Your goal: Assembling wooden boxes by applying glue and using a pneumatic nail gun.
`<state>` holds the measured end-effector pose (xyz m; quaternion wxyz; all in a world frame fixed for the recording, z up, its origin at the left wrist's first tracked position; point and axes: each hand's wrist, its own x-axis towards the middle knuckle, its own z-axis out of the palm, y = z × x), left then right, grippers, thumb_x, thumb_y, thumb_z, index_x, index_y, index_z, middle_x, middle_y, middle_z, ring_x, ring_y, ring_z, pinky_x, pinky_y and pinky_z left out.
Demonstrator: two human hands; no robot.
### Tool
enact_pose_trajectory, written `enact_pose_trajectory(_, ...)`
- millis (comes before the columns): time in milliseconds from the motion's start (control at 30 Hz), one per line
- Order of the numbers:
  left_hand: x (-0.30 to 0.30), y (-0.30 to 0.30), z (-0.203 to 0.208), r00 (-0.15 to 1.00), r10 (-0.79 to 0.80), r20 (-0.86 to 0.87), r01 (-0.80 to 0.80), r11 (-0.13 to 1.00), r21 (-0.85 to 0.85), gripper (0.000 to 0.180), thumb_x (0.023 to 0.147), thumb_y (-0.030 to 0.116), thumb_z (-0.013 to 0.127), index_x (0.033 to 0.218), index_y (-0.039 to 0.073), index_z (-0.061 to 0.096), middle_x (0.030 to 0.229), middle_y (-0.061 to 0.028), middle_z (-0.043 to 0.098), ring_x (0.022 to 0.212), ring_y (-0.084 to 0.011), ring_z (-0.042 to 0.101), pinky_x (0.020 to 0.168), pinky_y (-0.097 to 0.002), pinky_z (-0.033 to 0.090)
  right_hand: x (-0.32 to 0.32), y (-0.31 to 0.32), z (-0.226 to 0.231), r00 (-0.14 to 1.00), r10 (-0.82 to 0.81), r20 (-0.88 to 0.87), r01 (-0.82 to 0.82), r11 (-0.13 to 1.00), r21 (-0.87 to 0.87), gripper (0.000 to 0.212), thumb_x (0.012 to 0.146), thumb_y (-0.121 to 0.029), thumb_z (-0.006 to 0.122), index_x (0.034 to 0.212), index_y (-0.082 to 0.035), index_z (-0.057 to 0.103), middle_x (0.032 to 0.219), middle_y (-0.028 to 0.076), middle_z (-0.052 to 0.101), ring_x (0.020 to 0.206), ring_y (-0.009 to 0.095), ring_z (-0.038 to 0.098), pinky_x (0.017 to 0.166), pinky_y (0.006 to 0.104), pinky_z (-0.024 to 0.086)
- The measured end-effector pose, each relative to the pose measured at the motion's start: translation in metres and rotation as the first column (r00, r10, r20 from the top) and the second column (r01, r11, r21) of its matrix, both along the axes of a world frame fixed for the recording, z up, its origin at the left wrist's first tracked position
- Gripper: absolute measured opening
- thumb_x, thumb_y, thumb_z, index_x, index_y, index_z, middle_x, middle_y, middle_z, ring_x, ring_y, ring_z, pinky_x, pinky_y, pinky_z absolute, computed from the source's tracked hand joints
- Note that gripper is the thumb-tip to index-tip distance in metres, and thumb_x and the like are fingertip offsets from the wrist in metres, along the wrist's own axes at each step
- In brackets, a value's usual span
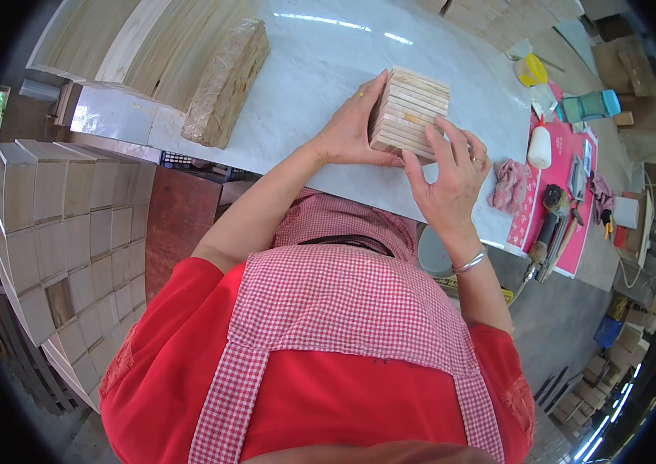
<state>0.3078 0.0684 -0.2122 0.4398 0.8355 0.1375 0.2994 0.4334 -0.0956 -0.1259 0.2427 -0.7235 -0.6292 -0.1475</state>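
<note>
A stack of thin, pale wooden slats (pixel 413 100) stands on the white tabletop (pixel 305 85) in front of me. My left hand (pixel 351 124) is closed around its left side, with the fingers at the far end and the thumb along the near end. On the near right side, my right hand (pixel 452 174) touches the stack with its fingertips. Its fingers are bent but spread apart, and the thumb points toward the near corner. One slat has a darker orange-brown patch on its edge. The palm side of my left hand is hidden by the stack.
A plastic-wrapped wooden bundle (pixel 227 81) lies left on the table, beside long boards (pixel 150 46). Wooden blocks (pixel 65 209) are piled at the far left. To the right are a pink cloth (pixel 510 185), a white glue bottle (pixel 540 147), a teal bottle (pixel 587 106) and tools (pixel 552 224).
</note>
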Motion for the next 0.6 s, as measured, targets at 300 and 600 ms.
enact_pose_trajectory(300,-0.002,-0.001,0.002,1.000,-0.003,-0.020,0.003,1.000,-0.024,0.141,0.054,0.048,0.091,0.155,-0.002,0.008,0.151,-0.0268,0.032,0.138,-0.0425,0.036,0.115,-0.0449,0.032,-0.004,0.013,0.009,0.999,-0.042,0.022,0.043,0.998,-0.052,0.054,0.081,-0.038,0.076,0.123,-0.007,0.064,0.113,0.006,0.057,0.102,0.026,0.049,0.090,0.0410,0.034)
enact_pose_trajectory(600,-0.001,-0.001,0.005,1.000,-0.015,-0.023,0.013,0.998,-0.068,0.140,0.054,0.049,0.091,0.154,-0.004,0.009,0.150,-0.0291,0.033,0.139,-0.0431,0.035,0.116,-0.0453,0.031,0.001,0.026,0.012,0.997,-0.076,0.035,0.079,0.991,-0.112,0.048,0.084,-0.038,0.073,0.119,-0.006,0.065,0.111,0.007,0.054,0.101,0.027,0.048,0.089,0.0410,0.034)
